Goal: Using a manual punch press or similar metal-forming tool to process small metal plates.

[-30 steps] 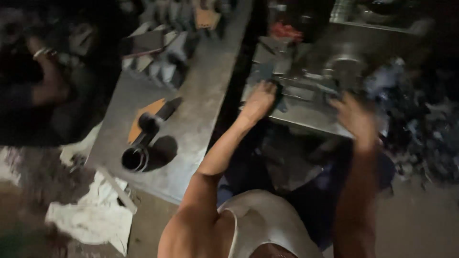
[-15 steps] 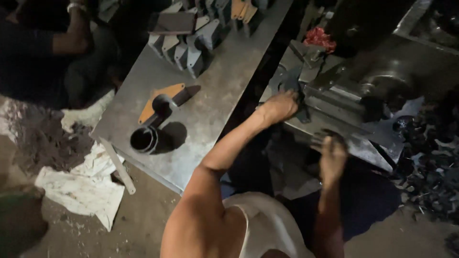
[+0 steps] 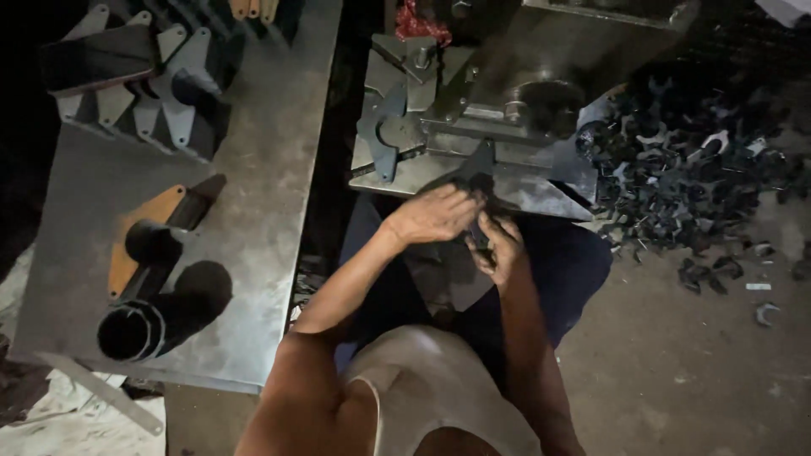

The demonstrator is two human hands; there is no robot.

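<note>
Both hands meet at the press's front edge: left hand (image 3: 432, 215) curled over a flat dark steel plate (image 3: 475, 179), right hand (image 3: 498, 249) pinching it from 6 o'clock. Plate outline mostly hidden in shadow. Matte stamped offcuts (image 3: 684, 181) heaped at 3 o'clock; black tubes (image 3: 139, 325) on the grey desk (image 3: 253, 219) at 9.

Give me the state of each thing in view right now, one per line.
Left hand: curled over a dark metal piece at the machine's edge.
Right hand: fingers closed below it.
Tubes: lying on the table.
Scrap pile: loose on the floor.
</note>
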